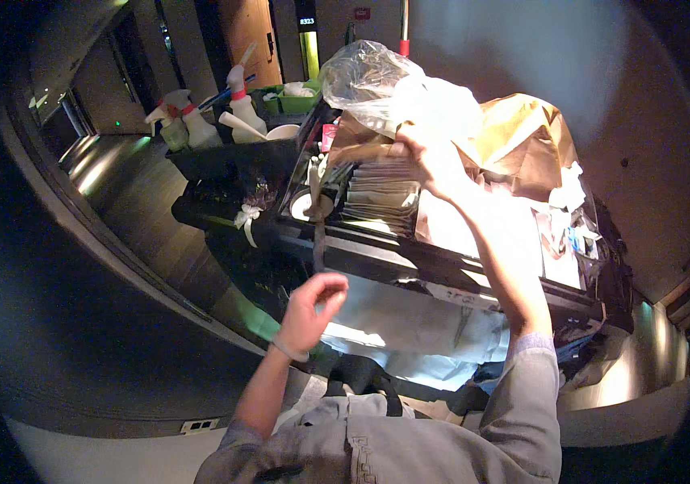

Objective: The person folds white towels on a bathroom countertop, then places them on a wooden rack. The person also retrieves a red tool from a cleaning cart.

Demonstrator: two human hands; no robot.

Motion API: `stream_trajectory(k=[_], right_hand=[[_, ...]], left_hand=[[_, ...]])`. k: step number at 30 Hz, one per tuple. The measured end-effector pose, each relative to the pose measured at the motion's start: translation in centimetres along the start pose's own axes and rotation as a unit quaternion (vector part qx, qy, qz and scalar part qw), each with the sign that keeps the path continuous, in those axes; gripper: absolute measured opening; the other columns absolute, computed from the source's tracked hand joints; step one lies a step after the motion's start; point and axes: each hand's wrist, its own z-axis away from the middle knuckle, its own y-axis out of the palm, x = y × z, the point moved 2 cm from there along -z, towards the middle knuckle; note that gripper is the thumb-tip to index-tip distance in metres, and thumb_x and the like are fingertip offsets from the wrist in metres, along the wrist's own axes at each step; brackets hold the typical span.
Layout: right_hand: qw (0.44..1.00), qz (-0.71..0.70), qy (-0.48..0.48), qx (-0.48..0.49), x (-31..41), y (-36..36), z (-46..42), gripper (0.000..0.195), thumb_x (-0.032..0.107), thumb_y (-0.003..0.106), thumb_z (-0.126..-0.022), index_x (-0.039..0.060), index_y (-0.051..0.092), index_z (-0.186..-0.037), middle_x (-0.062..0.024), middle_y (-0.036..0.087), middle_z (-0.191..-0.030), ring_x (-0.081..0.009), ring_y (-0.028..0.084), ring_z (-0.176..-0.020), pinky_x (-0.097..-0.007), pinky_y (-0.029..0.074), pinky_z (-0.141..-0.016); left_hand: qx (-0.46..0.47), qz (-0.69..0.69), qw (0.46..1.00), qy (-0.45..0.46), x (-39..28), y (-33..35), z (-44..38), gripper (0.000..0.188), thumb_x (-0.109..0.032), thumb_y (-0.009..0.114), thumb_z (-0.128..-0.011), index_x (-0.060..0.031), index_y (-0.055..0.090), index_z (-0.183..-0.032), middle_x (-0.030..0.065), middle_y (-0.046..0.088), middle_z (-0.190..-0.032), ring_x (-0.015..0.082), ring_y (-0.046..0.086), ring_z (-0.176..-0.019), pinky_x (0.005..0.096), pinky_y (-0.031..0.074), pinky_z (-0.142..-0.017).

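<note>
My right hand (427,160) reaches over the upper tray of a black housekeeping cart (360,245). Its fingers are by a row of upright flat packets (381,190), just below a crumpled clear plastic bag (366,75). A blurred brown strip (363,152) is at the fingertips; whether they grip it is unclear. My left hand (315,305), wearing a pale wristband, hovers before the cart's front edge. Its fingers are curled, with a gap to the thumb and nothing visible between them. A dark strap (319,242) hangs just above it.
Spray bottles (200,127) stand in a black side caddy (230,157), near a green bin (299,100). A brown paper bag (523,136) rises at the tray's back right. White sheeting (405,314) lies below the tray. A dark wall curves along the left; glare whitens the tray's middle.
</note>
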Motion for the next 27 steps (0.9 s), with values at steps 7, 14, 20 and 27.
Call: stream_trajectory(k=[7,14,20,27], right_hand=[[0.979,-0.047,0.068,-0.188,-6.0,-3.6,-3.0,0.033,0.005,0.052,-0.081,-0.0005,0.059,-0.113,-0.0159,0.064,-0.092,-0.0248,0.062,-0.086,-0.0325,0.048,-0.082],[0.926,-0.109,0.277,-0.233,-14.6,-6.9,0.0,0.015,0.010,0.059,-0.085,-0.0031,0.056,-0.092,-0.0108,0.060,-0.077,-0.0148,0.059,-0.052,-0.0265,0.049,-0.050],[0.875,-0.243,0.318,-0.272,-13.4,-5.9,0.4,0.030,0.006,0.060,-0.088,0.0009,0.046,-0.114,-0.0062,0.054,-0.087,-0.0089,0.050,-0.051,-0.0208,0.049,-0.045],[0.882,-0.169,0.356,-0.258,-12.4,-6.8,2.1,0.018,0.011,0.059,-0.090,0.0015,0.056,-0.105,-0.0013,0.055,-0.078,-0.0052,0.049,-0.056,-0.0193,0.045,-0.047]], left_hand=[[-0.192,0.043,0.978,0.067,-0.4,-6.9,-13.7,0.015,-0.002,0.053,-0.093,0.0011,0.055,-0.108,0.0057,0.062,-0.097,0.0111,0.061,-0.084,0.0234,0.050,-0.073],[-0.184,-0.147,0.968,0.088,1.2,-9.0,-28.8,0.021,-0.005,0.059,-0.087,0.0008,0.062,-0.107,0.0125,0.068,-0.096,0.0185,0.066,-0.086,0.0298,0.052,-0.075],[-0.110,-0.365,0.924,0.017,4.3,-7.0,-38.7,0.026,-0.009,0.058,-0.084,0.0003,0.062,-0.108,0.0232,0.063,-0.107,0.0378,0.062,-0.097,0.0435,0.050,-0.087],[-0.003,-0.475,0.880,-0.020,4.2,-4.8,-41.2,0.028,-0.013,0.052,-0.083,-0.0008,0.061,-0.106,0.0250,0.061,-0.111,0.0424,0.058,-0.105,0.0482,0.049,-0.089]])
